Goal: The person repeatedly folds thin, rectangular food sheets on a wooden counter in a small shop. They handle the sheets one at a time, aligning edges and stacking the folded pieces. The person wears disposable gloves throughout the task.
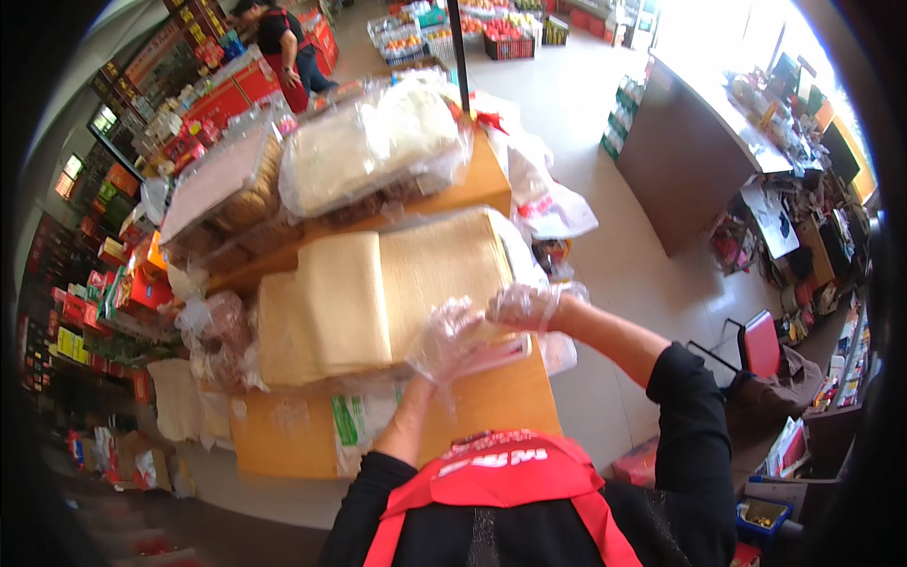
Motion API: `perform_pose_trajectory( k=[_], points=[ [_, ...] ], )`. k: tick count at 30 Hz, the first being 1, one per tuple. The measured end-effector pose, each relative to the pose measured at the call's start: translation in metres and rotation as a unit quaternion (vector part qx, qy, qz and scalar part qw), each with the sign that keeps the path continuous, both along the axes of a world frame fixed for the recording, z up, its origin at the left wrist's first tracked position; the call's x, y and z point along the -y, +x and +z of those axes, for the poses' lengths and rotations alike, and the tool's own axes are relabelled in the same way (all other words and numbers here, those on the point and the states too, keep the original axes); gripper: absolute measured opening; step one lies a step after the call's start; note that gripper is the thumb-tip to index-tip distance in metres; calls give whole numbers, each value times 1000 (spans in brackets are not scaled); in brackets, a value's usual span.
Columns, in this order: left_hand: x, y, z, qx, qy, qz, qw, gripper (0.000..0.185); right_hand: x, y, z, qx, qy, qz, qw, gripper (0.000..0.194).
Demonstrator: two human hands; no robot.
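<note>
A stack of thin beige sheets point(443, 273), which look like tofu sheets, lies on a tray in front of me. On its left part a folded-over sheet point(344, 301) ends in a raised crease near the middle. My left hand point(445, 339), in a clear plastic glove, rests over the near edge of the stack. Close beside it, at the near right corner, is my right hand point(526, 306), also gloved, with its fingers bent. Blur and the wrinkled gloves hide whether either hand pinches a sheet.
The tray stands on a wooden table point(489, 404) with a green-and-white plastic packet point(365, 425) at its near edge. Behind are a plastic-covered tray of pale sheets point(375, 145) and another covered tray point(216, 173). White plastic bags point(553, 202) hang at the right. Another person point(283, 49) stands farther back.
</note>
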State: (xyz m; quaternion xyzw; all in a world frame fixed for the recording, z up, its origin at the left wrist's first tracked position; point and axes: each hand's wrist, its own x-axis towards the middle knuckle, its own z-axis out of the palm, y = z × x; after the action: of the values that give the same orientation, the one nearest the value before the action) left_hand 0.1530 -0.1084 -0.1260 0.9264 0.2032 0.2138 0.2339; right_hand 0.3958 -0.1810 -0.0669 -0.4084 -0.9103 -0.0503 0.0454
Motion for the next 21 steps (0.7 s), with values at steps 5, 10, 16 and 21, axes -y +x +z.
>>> perform_pose_trajectory(
  k=[5,10,16,21],
  points=[
    [7,0,4,-44,-38,28,998,61,13,9,-1,-76,-49,-25,996,14],
    [10,3,15,-50,-34,46,997,57,18,10,-2,-36,-126,-67,989,19],
    [11,5,30,-19,12,34,999,60,6,1,5,-27,-49,-46,997,15],
    [13,17,31,29,-179,92,979,49,-20,-10,32,-90,-14,-41,995,16]
  ],
)
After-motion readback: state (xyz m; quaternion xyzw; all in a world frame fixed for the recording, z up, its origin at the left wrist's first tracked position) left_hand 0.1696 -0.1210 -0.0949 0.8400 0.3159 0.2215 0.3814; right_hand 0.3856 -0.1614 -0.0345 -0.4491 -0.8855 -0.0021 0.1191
